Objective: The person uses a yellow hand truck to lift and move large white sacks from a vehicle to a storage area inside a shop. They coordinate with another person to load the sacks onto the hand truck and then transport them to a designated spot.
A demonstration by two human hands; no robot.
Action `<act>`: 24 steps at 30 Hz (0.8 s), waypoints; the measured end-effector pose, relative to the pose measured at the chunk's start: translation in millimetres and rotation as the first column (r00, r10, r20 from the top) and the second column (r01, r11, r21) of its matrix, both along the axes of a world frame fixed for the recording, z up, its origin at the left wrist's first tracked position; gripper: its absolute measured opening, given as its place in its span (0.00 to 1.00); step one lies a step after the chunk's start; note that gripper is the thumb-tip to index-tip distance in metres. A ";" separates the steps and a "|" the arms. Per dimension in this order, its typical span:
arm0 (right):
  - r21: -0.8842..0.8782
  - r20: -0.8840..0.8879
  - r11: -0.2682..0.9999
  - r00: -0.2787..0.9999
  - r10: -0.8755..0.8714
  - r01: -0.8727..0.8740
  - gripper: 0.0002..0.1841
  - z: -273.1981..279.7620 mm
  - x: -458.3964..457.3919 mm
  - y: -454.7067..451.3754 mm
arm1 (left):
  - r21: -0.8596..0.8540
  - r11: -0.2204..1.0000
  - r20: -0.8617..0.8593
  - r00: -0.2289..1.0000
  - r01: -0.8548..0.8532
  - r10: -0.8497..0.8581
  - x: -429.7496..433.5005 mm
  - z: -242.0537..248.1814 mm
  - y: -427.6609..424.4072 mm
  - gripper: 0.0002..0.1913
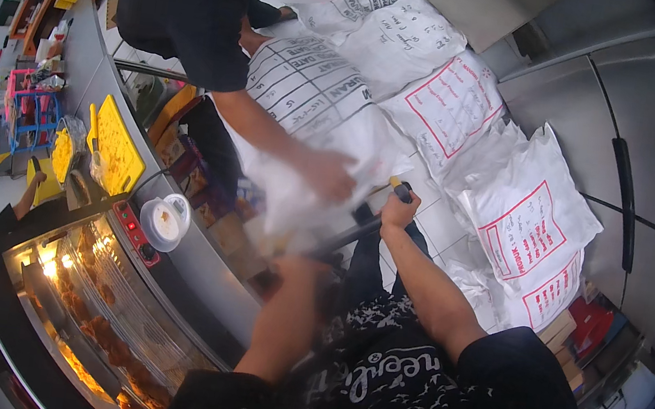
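My right hand is closed around a black grip with a yellow end. A dark bar runs from near this hand towards my left hand. Motion blurs the left hand, so its hold on the bar or the bag is unclear. Just beyond it, a large white woven sack with a printed black grid tilts down, its lower end blurred. A co-worker's hand presses on this sack from across.
More filled white sacks lie on the tiled floor, some with red print. Steel fridge doors stand at right. Along the left, a counter carries a yellow cutting board, a plastic tub and a lit fried-food display.
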State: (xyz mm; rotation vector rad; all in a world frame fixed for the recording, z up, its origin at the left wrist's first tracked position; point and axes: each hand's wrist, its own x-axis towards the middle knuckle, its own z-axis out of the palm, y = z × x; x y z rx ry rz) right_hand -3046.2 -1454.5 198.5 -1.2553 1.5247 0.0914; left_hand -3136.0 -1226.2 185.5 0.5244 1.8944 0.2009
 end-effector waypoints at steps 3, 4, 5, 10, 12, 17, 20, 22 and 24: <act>0.012 0.010 1.000 1.000 -0.008 0.008 0.31 -1.5 -2.2 2.4 | 0.000 1.000 0.029 1.000 0.003 -0.003 -8.0 -12.0 9.4 0.39; 0.014 0.015 1.000 1.000 -0.017 0.017 0.31 -2.0 -2.6 1.3 | 0.000 1.000 0.042 0.999 0.012 -0.012 -6.5 -9.7 5.4 0.39; 0.001 0.004 1.000 1.000 -0.012 0.012 0.31 -2.6 -2.9 0.4 | 0.001 1.000 0.054 0.998 0.019 -0.019 -4.8 -7.1 2.0 0.38; -0.018 -0.003 0.999 0.999 -0.033 0.033 0.32 -1.3 -4.0 9.4 | 0.031 0.998 0.054 0.997 -0.052 0.051 -4.8 -8.2 10.7 0.38; 0.024 0.016 0.999 0.999 -0.050 0.049 0.32 -0.9 -5.9 10.0 | 0.043 0.996 0.030 0.997 -0.077 0.075 2.2 1.8 7.6 0.38; -0.002 0.025 0.999 0.999 -0.045 0.045 0.33 -4.1 -9.9 17.9 | 0.039 0.995 -0.013 0.996 -0.088 0.088 16.6 23.6 6.5 0.40; 0.031 0.027 0.999 0.999 -0.038 0.038 0.34 3.1 -11.4 36.3 | 0.227 0.959 -0.002 0.985 -0.168 0.173 -4.8 -18.9 47.9 0.41; 0.060 0.006 0.994 0.996 -0.089 0.089 0.35 -5.7 -17.5 36.0 | 0.204 0.972 -0.040 0.991 -0.116 0.126 2.1 -18.7 47.8 0.42; 0.059 0.017 0.996 0.997 -0.070 0.068 0.35 -10.9 -23.7 41.4 | 0.194 0.977 -0.077 0.992 -0.087 0.103 1.6 -8.6 50.1 0.43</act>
